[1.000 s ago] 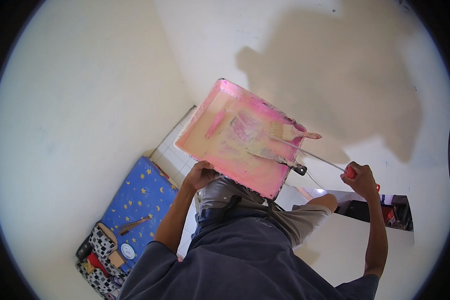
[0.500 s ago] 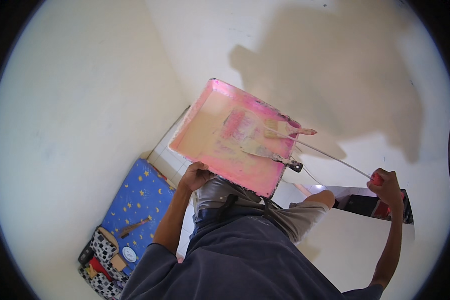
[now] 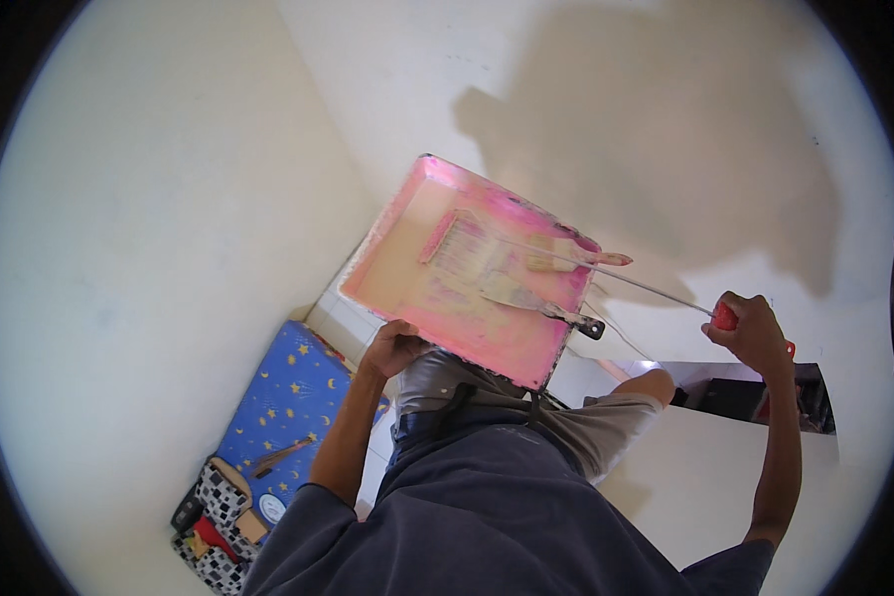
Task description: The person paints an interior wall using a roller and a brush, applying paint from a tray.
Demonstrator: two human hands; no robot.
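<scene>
A pink paint tray (image 3: pixel 372 288) with pale paint in it is gripped at its near left edge by my left hand (image 3: pixel 395 348), thumb over the rim. My right hand (image 3: pixel 752 328) is closed round the red handle of a paint roller (image 3: pixel 656 290), whose long thin metal rod reaches left into the tray. The pink roller head (image 3: pixel 445 234) lies on the tray's ridged slope, in the paint. A paint brush (image 3: pixel 564 255) rests across the right side of the tray, bristles inward. Below it lies a putty knife (image 3: pixel 541 306), its dark handle sticking out over the rim.
White walls (image 3: pixel 169 179) meet in a corner behind the tray. Down on the left is a blue mattress (image 3: pixel 288 397) with stars and moons, a brush-like tool (image 3: pixel 280 457) on it. A dark opening (image 3: pixel 755 397) shows beyond a white wall edge at right.
My right hand has moved left and up, pushing the roller head further left and toward the deeper paint. My left hand and the tray have barely shifted.
</scene>
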